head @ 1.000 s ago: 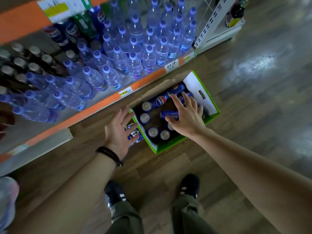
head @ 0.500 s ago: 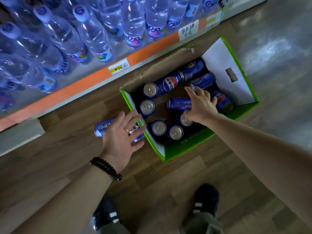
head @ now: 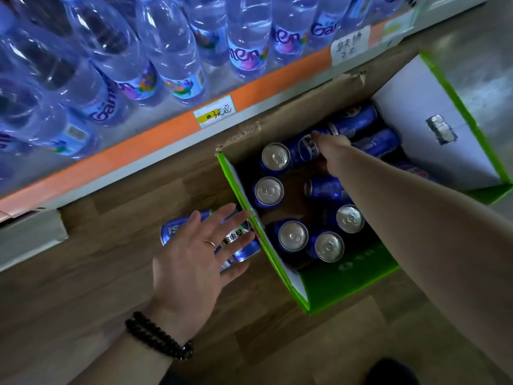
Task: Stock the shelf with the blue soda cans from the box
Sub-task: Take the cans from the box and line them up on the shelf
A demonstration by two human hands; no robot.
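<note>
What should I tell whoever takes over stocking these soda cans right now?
Left hand: open, fingers spread over two blue cans lying on the floor beside the box.
Right hand: reaching into the green box, on a can lying on its side; its grip can't be made out.
In the box: five upright cans and several more lying flat.
Done: two cans are out of the box.
Left: none of these cans is on the shelf yet; only water bottles show there. Move all the cans up.
</note>
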